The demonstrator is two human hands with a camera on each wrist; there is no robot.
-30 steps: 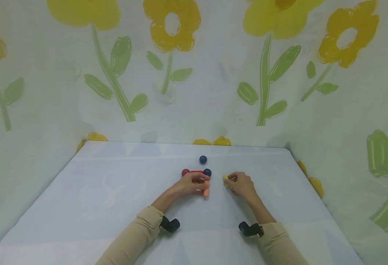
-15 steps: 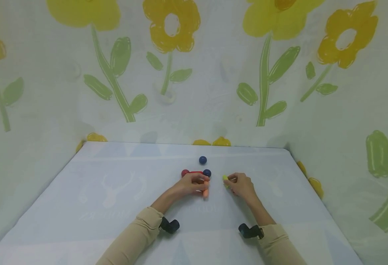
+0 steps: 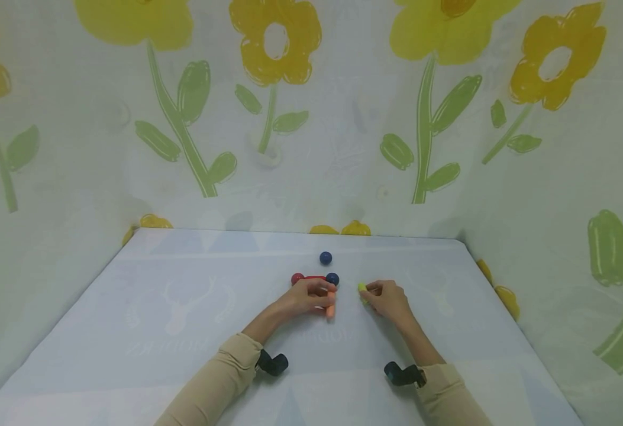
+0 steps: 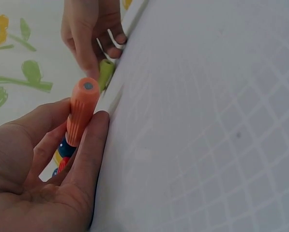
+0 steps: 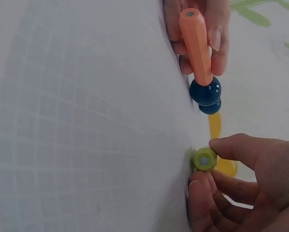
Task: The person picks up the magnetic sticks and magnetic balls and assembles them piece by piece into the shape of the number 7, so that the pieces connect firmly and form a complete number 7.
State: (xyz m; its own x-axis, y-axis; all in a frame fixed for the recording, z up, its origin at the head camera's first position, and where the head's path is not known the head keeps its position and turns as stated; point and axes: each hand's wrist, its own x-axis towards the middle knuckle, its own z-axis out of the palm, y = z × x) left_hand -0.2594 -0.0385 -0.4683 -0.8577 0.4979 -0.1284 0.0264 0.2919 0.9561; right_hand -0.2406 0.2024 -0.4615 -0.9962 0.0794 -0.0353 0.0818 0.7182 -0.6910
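Observation:
My left hand pinches an orange magnetic stick between thumb and fingers. The stick is ribbed, with a round metal disc in its end. In the right wrist view its far end meets a dark blue ball. A red stick lies behind the left hand, between a red ball and that blue ball; the hand partly covers this row. To the right, my right hand pinches a yellow-green magnetic stick, its metal end facing the right wrist camera, low over the table.
Another dark blue ball lies farther back on the white patterned table. A flower-print cloth hangs behind the table and along both sides. Each wrist carries a black camera.
The right hand has drawn back very slightly toward the person with the yellow-green stick. The left hand, the orange stick and the balls keep their places.

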